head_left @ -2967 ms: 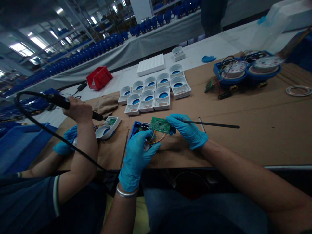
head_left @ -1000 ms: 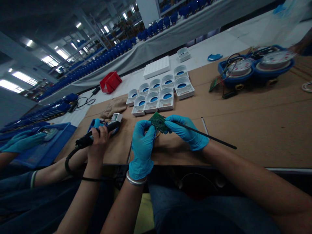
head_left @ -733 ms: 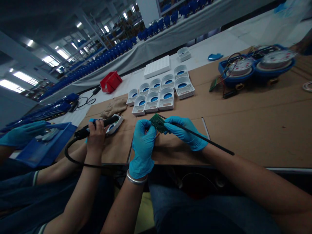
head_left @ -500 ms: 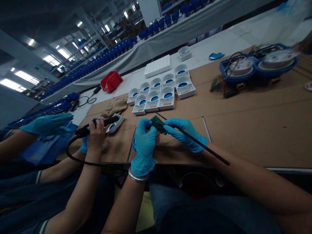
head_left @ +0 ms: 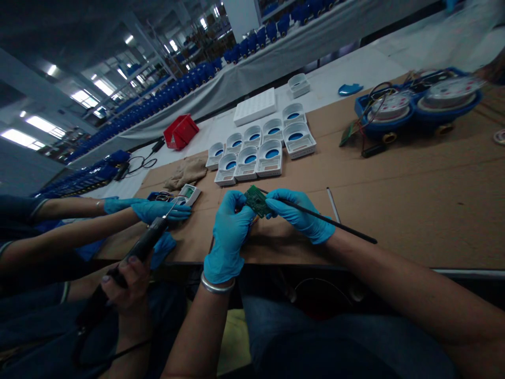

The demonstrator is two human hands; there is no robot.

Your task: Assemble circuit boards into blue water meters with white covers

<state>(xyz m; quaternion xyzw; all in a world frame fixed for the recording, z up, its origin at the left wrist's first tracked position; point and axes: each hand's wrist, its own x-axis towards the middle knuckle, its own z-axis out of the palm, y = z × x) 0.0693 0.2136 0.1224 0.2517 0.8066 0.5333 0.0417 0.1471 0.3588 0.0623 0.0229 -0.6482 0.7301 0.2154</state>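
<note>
Currently: L hand fingers curled shut on left edge of green PCB, held just above cardboard bench. R hand fingers pinched closed on thin black rod, fingertips touching PCB's right edge. White housings just beyond.

A cluster of white housings with blue centres sits at twelve o'clock on the cardboard-covered counter. Beyond it are a white perforated tray and a lone white housing, with a red bin at eleven and a tan cloth at ten. At two o'clock stand blue meters with round dials, a small wired board just beside them, a blue cap behind, and a thin grey rod nearer, at three.
</note>
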